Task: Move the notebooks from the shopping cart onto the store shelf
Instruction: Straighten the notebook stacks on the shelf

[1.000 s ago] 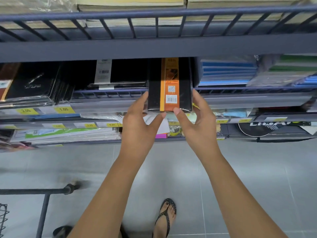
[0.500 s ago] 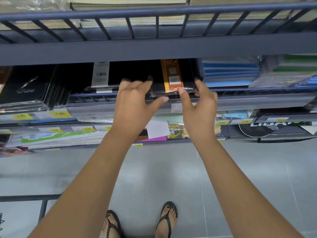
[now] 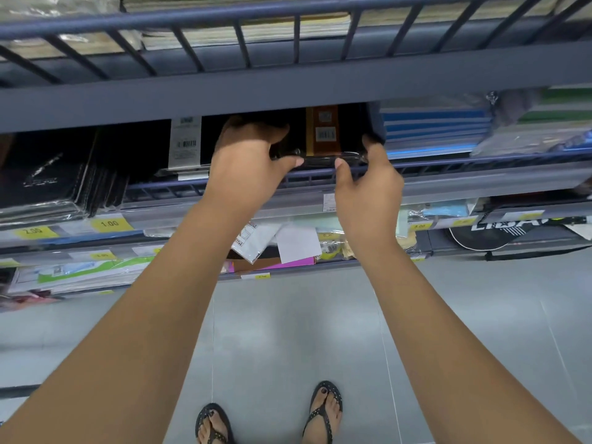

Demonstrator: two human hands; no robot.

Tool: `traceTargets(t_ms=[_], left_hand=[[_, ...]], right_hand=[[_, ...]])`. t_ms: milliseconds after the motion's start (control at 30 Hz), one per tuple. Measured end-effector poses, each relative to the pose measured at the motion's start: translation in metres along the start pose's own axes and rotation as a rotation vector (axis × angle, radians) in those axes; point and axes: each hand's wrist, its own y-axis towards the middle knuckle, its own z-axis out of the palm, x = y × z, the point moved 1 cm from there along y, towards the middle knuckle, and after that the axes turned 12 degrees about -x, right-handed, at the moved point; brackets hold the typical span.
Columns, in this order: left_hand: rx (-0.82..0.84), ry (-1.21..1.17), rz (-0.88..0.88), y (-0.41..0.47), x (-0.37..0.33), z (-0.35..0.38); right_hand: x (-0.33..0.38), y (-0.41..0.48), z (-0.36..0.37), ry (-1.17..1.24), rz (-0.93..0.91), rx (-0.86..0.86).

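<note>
Notebook: I see a black notebook in shiny clear wrap (image 3: 323, 133), with an orange band running front to back that bears a code square and a white barcode label.
Where it is: it lies flat on the dark grey-blue metal store shelf (image 3: 448, 165), under the tier above, with its near edge just behind the low front rail. I cannot tell what lies under it.
Left hand: my view shows the left hand (image 3: 246, 161) gripping the notebook's left near corner, fingers curled over the top and thumb on the front edge.
Right hand: the right hand (image 3: 368, 187) grips the right near corner, thumb on the front edge and fingers up the side.
Neighbours: a stack of blue-striped notebooks (image 3: 432, 129) sits just beside it on the right, and black wrapped notebooks (image 3: 48, 174) lie further left.
Below: yellow price labels (image 3: 110, 224) line the shelf edge.
</note>
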Motion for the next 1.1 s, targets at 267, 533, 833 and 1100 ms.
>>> traceTargets(t_ms=[267, 533, 833, 1100], left_hand=[[-0.043, 0.04, 0.006, -0.007, -0.006, 0.008], [-0.041, 0.069, 0.038, -0.022, -0.011, -0.004], [-0.494, -0.039, 0.099, -0.109, 0.035, -0.093], [-0.474, 0.032, -0.208, -0.125, 0.155, -0.156]], right_hand=[[0.007, -0.001, 0.002, -0.013, 0.015, -0.03], [0.016, -0.027, -0.006, -0.064, -0.022, -0.091], [0.074, -0.114, 0.004, 0.073, -0.205, 0.133], [0.142, -0.173, 0.063, 0.204, -0.16, 0.516]])
